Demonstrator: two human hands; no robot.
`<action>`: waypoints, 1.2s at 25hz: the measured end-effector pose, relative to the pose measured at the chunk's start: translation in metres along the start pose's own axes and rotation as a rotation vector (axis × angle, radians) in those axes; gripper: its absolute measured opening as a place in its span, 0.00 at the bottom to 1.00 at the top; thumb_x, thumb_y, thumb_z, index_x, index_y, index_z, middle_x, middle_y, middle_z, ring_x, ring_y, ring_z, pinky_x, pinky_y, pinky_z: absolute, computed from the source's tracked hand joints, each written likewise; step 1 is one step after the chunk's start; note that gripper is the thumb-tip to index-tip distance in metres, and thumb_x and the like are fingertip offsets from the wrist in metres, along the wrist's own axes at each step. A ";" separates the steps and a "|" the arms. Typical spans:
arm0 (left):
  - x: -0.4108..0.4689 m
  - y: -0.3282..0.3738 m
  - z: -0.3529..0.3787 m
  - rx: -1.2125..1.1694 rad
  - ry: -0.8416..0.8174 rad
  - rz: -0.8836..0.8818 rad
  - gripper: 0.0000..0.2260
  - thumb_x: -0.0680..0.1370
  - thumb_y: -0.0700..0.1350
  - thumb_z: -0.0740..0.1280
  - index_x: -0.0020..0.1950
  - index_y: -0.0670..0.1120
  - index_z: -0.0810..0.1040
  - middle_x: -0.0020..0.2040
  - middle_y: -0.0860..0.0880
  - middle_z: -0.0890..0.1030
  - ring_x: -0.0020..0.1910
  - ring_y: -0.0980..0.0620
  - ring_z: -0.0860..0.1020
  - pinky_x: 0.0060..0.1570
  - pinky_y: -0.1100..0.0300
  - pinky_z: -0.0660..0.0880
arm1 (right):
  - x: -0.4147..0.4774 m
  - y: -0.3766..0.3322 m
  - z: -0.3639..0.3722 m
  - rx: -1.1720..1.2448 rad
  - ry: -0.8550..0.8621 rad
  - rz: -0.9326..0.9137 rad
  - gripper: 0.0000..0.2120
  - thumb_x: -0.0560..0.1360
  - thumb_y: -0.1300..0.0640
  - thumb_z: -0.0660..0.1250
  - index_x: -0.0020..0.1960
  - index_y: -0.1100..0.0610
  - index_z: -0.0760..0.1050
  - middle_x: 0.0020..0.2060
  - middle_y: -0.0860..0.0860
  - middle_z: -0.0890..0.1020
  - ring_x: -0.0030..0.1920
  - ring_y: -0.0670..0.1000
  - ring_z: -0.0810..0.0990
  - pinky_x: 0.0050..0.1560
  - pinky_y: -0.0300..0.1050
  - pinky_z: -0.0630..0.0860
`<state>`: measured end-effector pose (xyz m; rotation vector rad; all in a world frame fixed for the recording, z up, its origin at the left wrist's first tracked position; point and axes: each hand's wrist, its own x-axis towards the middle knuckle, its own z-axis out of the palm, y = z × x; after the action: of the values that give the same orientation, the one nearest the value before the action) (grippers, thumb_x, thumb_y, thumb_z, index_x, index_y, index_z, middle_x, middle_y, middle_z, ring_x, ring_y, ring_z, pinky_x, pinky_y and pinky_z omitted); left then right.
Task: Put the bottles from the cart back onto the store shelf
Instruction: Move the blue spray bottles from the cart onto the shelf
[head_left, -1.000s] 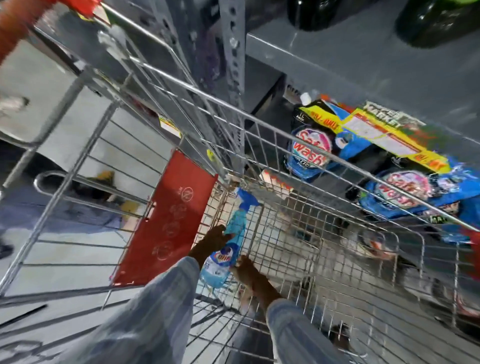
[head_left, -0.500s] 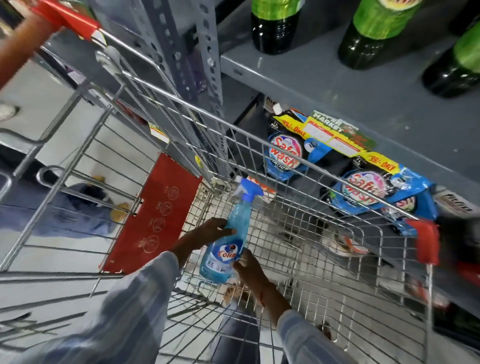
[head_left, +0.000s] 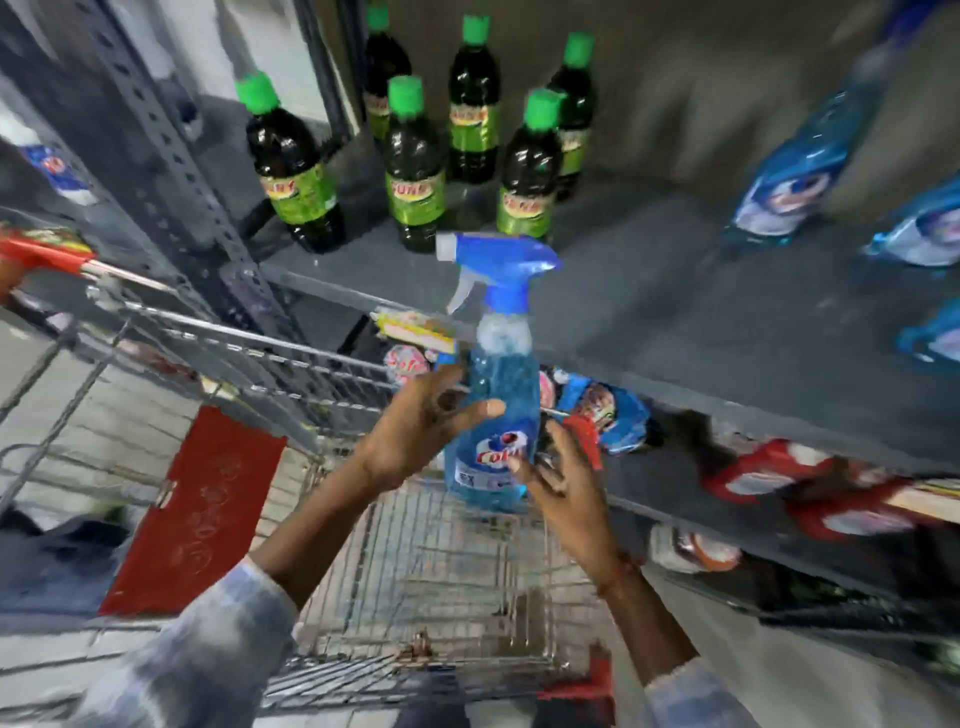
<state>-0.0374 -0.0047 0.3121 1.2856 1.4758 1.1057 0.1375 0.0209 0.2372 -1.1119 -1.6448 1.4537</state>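
- I'm holding the spray bottle (head_left: 496, 415) upright above the cart (head_left: 311, 358), in front of the shelf (head_left: 675, 312) edge.
- My left hand (head_left: 421, 426) is gripping the bottle's side, fingers wrapping onto the blue body, thumb across the front.
- My right hand (head_left: 563, 486) is touching the lower label area, fingers spread, only fingertips on it.
- Green-capped dark bottles (head_left: 415, 171) are standing on the shelf behind the blue trigger head.
- Blurred blue bottles (head_left: 789, 176) are sitting on the shelf, far right.
- Red flap (head_left: 192, 509) is showing on the cart's left.
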 end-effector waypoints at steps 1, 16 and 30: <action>0.009 0.022 0.017 0.015 -0.004 0.067 0.10 0.73 0.42 0.70 0.53 0.50 0.79 0.47 0.57 0.84 0.46 0.62 0.81 0.48 0.66 0.79 | 0.000 -0.008 -0.022 0.027 0.047 -0.039 0.21 0.74 0.63 0.67 0.64 0.53 0.68 0.63 0.54 0.76 0.63 0.50 0.76 0.68 0.54 0.72; 0.180 0.135 0.224 -0.079 0.003 0.162 0.14 0.75 0.40 0.68 0.60 0.38 0.76 0.59 0.36 0.80 0.57 0.40 0.80 0.60 0.45 0.76 | 0.085 -0.027 -0.262 -0.234 0.381 -0.147 0.20 0.72 0.66 0.68 0.63 0.67 0.68 0.59 0.65 0.78 0.59 0.63 0.77 0.55 0.43 0.70; 0.175 0.134 0.238 0.256 0.423 0.407 0.33 0.73 0.51 0.69 0.73 0.45 0.60 0.72 0.48 0.66 0.71 0.53 0.63 0.72 0.63 0.59 | 0.089 -0.038 -0.269 -0.160 0.689 -0.269 0.23 0.74 0.62 0.67 0.67 0.62 0.66 0.64 0.59 0.73 0.64 0.53 0.72 0.66 0.42 0.67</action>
<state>0.2066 0.1982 0.3770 1.6535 1.7528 1.5663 0.3353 0.2130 0.3123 -1.2397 -1.3489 0.6618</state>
